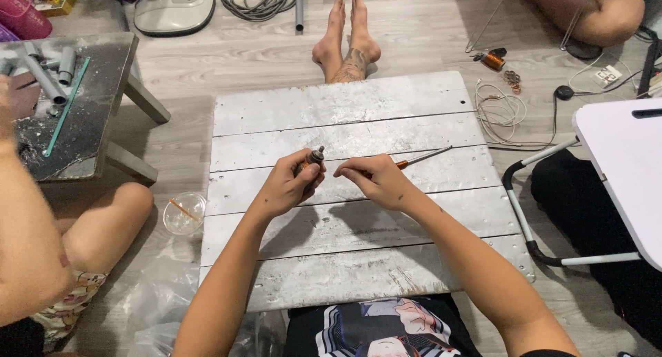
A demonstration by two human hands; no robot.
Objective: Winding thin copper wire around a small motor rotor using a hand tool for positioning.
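My left hand (288,184) is closed around a small cylindrical part (315,155) with a dark metal tip and an orange body, held upright over the white plank board (345,115). My right hand (376,179) is just to the right of it, fingers pinched toward the part; whether a thin wire runs between the hands I cannot tell. A thin screwdriver (424,157) with an orange handle lies on the board right behind my right hand, its shaft pointing right.
A clear plastic cup (184,213) sits on the floor left of the board. Another person's knee (103,226) and arm are at the left beside a low dark table (89,122) with grey pipe pieces. A white folding table (620,171), cables and a copper wire spool (492,60) are at the right.
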